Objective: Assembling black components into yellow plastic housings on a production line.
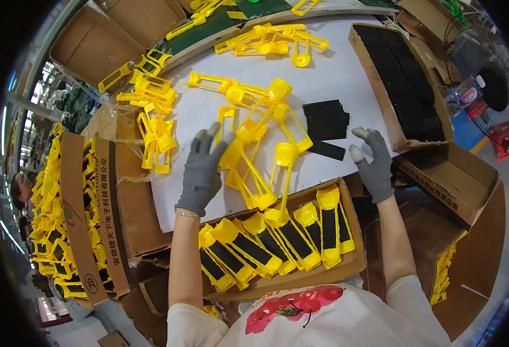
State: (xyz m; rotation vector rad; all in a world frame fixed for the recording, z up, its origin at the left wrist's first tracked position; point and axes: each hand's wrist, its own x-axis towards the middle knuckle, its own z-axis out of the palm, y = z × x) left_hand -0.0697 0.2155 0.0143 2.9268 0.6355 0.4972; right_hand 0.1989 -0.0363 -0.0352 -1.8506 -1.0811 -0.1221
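While both forearms are pointing away from the body over the near edge of the worktop point(318, 75), the two grey-gloved hands are hovering well apart. The left hand point(202, 173) is showing its back, with its wrist straight and its forearm standing almost upright in view, passing over the left end of an open carton point(356, 263). Its fingers are spreading wide and aiming at the heap of yellow frames point(286, 153) in the middle of the worktop; the fingertips are lying right beside the nearest frame, and whether they are touching it I cannot tell.

The right hand point(376, 168) is angling inward from a forearm that is slanting up and to the left. Its thumb and forefinger are standing apart, pale tips turning toward the black strips point(326, 120), which are lying flat just beside the thumb and to the right of the heap.

Below the worktop's edge, yellow pieces with black inserts point(294, 240) are leaning in a row inside the carton. Beyond the right hand, a long box point(382, 95) is holding more black strips.
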